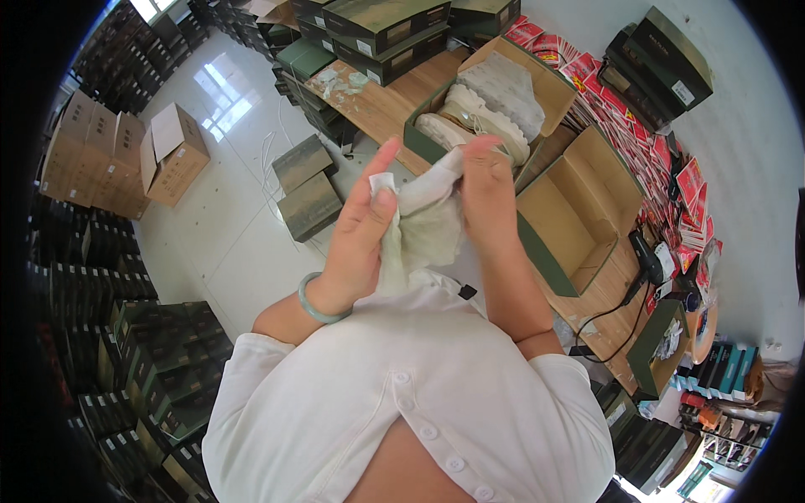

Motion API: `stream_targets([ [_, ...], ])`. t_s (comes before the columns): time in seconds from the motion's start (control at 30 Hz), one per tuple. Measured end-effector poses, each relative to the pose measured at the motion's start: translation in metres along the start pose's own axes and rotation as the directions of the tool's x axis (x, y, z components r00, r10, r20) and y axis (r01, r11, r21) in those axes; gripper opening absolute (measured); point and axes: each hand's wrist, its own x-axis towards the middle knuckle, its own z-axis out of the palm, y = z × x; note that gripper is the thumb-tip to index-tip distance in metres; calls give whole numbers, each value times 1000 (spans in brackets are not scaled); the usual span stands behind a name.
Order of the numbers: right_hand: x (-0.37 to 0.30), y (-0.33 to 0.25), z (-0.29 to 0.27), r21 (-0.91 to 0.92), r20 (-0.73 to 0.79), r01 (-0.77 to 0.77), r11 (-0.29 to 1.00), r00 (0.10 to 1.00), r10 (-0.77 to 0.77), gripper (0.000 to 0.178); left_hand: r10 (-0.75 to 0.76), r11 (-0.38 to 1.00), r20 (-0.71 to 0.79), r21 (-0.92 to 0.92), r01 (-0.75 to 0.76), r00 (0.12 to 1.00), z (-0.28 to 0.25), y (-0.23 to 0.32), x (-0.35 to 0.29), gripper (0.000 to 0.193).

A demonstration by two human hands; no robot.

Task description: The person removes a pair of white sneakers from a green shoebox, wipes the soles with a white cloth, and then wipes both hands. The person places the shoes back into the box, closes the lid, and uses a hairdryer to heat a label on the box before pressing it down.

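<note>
Up in front of my chest, a crumpled, thin, pale cloth stretches between both hands. My left hand, with a pale green bangle on its wrist, pinches one edge under the thumb while its fingers point upward. On the other side, my right hand has its fingers closed around the cloth's upper corner. Just beyond the hands, an open green shoebox holds a pair of cream-coloured shoes with whitish wrapping paper over them. My right hand overlaps the near end of that box.
Right of my hands, another open shoebox shows its brown inside. A black hair dryer with a cord lies on the wooden table. Red packets line the wall. Shoebox stacks and cardboard cartons stand around.
</note>
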Motion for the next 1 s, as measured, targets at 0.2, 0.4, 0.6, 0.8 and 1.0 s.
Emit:
stream_targets([
  [0.2,-22,-19,-69,617,276,-115,779,958,-77,94,32,999,-37,19,-31,999,38,-24,-2,60],
  [0.4,-43,-18,-129,834,545,-363,415,659,-519,112,90,990,-125,118,-75,988,90,-40,-5,63],
  [0.6,-60,-30,-168,827,559,-440,350,573,-600,108,57,994,-88,101,-48,995,138,-57,-8,63],
  [0.8,-68,-36,-192,833,551,-426,355,570,-610,106,42,995,-75,98,-35,996,155,-75,-1,60],
  [1.0,-66,-39,-204,333,343,157,930,898,-275,105,47,996,-81,80,-40,996,151,-76,17,57],
])
